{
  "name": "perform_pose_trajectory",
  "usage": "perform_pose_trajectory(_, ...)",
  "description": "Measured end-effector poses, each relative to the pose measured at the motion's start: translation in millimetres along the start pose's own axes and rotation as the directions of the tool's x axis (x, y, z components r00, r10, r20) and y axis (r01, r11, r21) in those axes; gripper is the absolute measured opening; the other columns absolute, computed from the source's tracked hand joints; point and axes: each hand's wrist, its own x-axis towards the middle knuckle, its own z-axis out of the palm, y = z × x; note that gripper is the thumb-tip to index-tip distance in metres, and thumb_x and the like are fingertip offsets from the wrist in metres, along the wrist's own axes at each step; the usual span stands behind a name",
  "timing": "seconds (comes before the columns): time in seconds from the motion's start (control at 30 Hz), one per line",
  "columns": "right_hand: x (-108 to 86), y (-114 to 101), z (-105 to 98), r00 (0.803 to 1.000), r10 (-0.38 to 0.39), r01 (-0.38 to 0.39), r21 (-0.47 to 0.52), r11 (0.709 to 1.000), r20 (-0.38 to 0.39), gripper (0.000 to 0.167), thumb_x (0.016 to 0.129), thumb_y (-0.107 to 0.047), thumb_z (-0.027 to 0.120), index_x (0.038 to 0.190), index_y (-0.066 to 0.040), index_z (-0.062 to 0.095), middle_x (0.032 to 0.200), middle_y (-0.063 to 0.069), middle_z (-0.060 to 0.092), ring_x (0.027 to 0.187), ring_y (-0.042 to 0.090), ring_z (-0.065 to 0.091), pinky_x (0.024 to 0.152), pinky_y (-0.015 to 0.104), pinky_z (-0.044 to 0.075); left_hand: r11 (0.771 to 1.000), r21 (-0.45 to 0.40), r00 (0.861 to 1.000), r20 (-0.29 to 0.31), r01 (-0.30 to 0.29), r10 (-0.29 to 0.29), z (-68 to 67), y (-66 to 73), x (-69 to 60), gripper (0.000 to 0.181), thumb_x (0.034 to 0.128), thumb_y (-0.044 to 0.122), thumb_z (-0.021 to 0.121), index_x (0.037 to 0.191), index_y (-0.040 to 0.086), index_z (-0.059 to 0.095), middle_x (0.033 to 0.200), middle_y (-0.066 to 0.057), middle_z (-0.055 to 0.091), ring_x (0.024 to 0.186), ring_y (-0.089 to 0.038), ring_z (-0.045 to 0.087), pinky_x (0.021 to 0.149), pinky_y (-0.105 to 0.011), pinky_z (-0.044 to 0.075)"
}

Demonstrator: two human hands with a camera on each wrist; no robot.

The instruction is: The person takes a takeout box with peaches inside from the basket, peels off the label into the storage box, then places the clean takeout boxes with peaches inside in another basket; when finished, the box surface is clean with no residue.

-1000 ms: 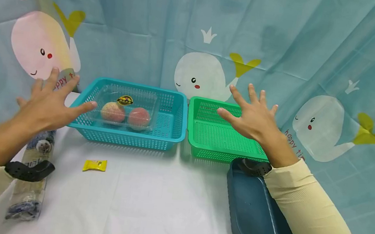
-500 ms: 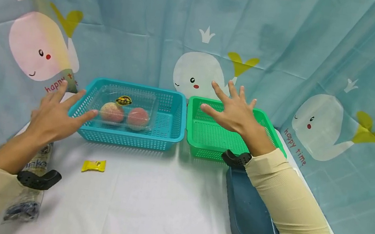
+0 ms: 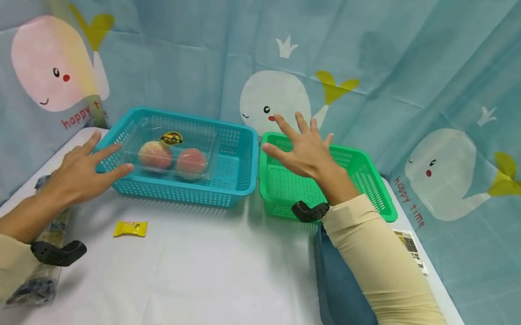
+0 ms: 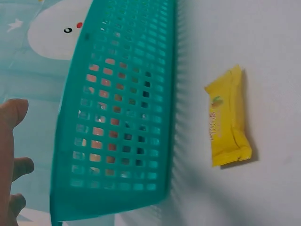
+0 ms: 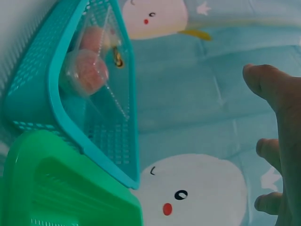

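My left hand (image 3: 80,175), fingers spread and holding nothing, hovers by the left end of the blue basket (image 3: 178,194). My right hand (image 3: 305,154) is held over the green basket (image 3: 279,208), its fingers also spread and bare of any object. Inside the blue basket lies a clear plastic box (image 3: 207,139) with two peaches in it, one peach (image 3: 155,155) left of the other peach (image 3: 191,161). A small yellow wrapped packet (image 4: 228,120) lies on the white cloth in front of the blue basket.
A dark blue tub (image 3: 346,298) stands at the right, partly behind my right sleeve. At the left, a long clear-wrapped bundle (image 3: 37,292) lies partly under my left arm. A printed card (image 3: 411,249) lies near the right table edge. A whale-print curtain (image 3: 181,12) hangs behind.
My right hand has moved left, further over the green basket, uncovering the card. My left hand has shifted slightly right and down. The baskets, box and yellow packet stay in place.
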Motion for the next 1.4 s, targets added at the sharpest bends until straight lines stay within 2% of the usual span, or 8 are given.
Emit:
perform_pose_trajectory(0.13,7.0,-4,6,1.0,-0.011,0.011,0.017,1.0,0.015,0.08,0.087,-0.076,0.037,0.154,-0.04,0.013,0.16,0.01,0.001,0.142,0.044,-0.004,0.097,0.078,-0.001,1.0,-0.006,0.999,0.034,0.022,-0.022,4.3,-5.8,2.0,0.079,0.0953,0.06,0.042,0.153,0.008,0.024,0.156,-0.02,-0.013,0.132,-0.062,-0.002,0.089,-0.082,0.011)
perform_pose_trajectory(0.3,16.1,-11,14,0.999,-0.022,0.021,0.055,0.998,0.029,0.079,0.087,-0.075,0.039,0.154,-0.04,0.015,0.16,0.009,0.002,0.142,0.042,-0.002,0.1,0.076,0.0,0.999,-0.016,0.998,0.044,0.042,-0.042,11.7,-11.5,5.2,0.079,0.0957,0.061,0.04,0.15,0.005,0.029,0.156,-0.022,-0.011,0.132,-0.062,0.0,0.091,-0.081,0.012)
perform_pose_trajectory(0.5,27.9,-20,26,0.998,-0.049,0.046,0.087,0.995,0.041,0.077,0.088,-0.073,0.041,0.154,-0.04,0.017,0.16,0.008,0.008,0.142,0.041,0.008,0.105,0.069,0.011,0.999,-0.019,0.998,0.044,0.049,-0.048,17.8,-17.7,5.0,0.081,0.0967,0.06,0.037,0.146,-0.004,0.033,0.156,-0.025,-0.007,0.132,-0.062,0.004,0.093,-0.08,0.012)
perform_pose_trajectory(0.73,40.4,-27,41,0.996,-0.065,0.053,0.189,0.981,0.061,0.076,0.09,-0.067,0.046,0.154,-0.033,0.022,0.159,0.013,0.009,0.142,0.04,0.013,0.106,0.064,0.022,0.995,-0.051,0.996,0.026,0.084,-0.083,21.0,-19.4,5.3,0.093,0.0951,0.062,0.039,0.141,-0.018,0.026,0.157,-0.021,-0.008,0.134,-0.058,0.005,0.096,-0.077,0.014)
perform_pose_trajectory(0.87,48.6,-31,50,0.996,-0.072,0.054,0.275,0.96,0.057,0.077,0.09,-0.064,0.049,0.154,-0.03,0.026,0.157,0.014,0.016,0.14,0.037,0.021,0.105,0.06,0.027,0.993,-0.071,0.996,0.016,0.093,-0.093,22.0,-19.4,6.1,0.094,0.0947,0.062,0.04,0.142,-0.018,0.024,0.158,-0.02,-0.008,0.134,-0.058,0.007,0.096,-0.076,0.015)
perform_pose_trajectory(1.07,58.3,-38,66,0.997,-0.047,0.017,0.398,0.917,0.065,0.073,0.09,-0.059,0.053,0.152,-0.026,0.033,0.152,0.007,0.031,0.13,0.029,0.039,0.101,0.052,0.037,0.988,-0.096,0.993,0.018,0.118,-0.117,24.6,-18.8,7.8,0.095,0.0939,0.062,0.042,0.144,-0.016,0.021,0.158,-0.019,-0.009,0.135,-0.057,0.008,0.097,-0.076,0.016)
perform_pose_trajectory(1.27,67.4,-49,84,0.997,0.002,-0.039,0.487,0.873,0.078,0.068,0.091,-0.055,0.057,0.148,-0.023,0.04,0.15,0.003,0.036,0.132,0.028,0.038,0.1,0.05,0.039,0.985,-0.118,0.992,0.023,0.126,-0.125,24.7,-18.1,9.1,0.095,0.094,0.062,0.043,0.145,-0.015,0.019,0.158,-0.018,-0.011,0.136,-0.056,0.007,0.097,-0.075,0.016)
perform_pose_trajectory(1.4,73.8,-60,95,0.994,0.012,-0.068,0.513,0.856,0.11,0.067,0.091,-0.054,0.057,0.148,-0.022,0.04,0.15,0.004,0.037,0.132,0.028,0.039,0.099,0.05,0.04,0.983,-0.13,0.991,0.027,0.133,-0.13,24.2,-18.9,9.1,0.095,0.094,0.062,0.043,0.145,-0.015,0.018,0.158,-0.019,-0.011,0.136,-0.055,0.006,0.098,-0.075,0.015)
